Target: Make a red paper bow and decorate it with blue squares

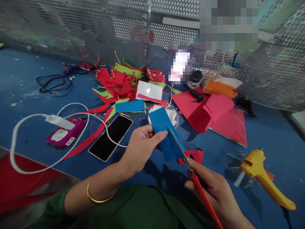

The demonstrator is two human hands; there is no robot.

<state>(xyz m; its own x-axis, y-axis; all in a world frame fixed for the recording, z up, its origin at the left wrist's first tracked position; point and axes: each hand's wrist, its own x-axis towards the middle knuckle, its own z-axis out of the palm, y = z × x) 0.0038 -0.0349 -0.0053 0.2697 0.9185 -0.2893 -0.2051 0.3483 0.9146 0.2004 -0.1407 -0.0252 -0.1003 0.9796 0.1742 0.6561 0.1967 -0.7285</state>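
My left hand (140, 149) pinches a strip of blue paper (160, 119) between thumb and fingers, holding it above the table. In my right hand (212, 190) is a pair of scissors (197, 184) with red handles. Their blades lie along the right edge of the blue paper, with the tip near my left thumb. Part of the grip is hidden behind the handle. Behind the paper stands a clear round container (175, 116) with white paper in it. A small red paper piece (196, 156) lies beyond the scissors.
A yellow glue gun (257, 168) lies at the right. Red sheets (228, 124), a black phone (111, 138), a purple box (66, 132) with a white cable, and a heap of red and green scraps (116, 82) surround the hands. Perforated metal mesh (95, 31) stands behind.
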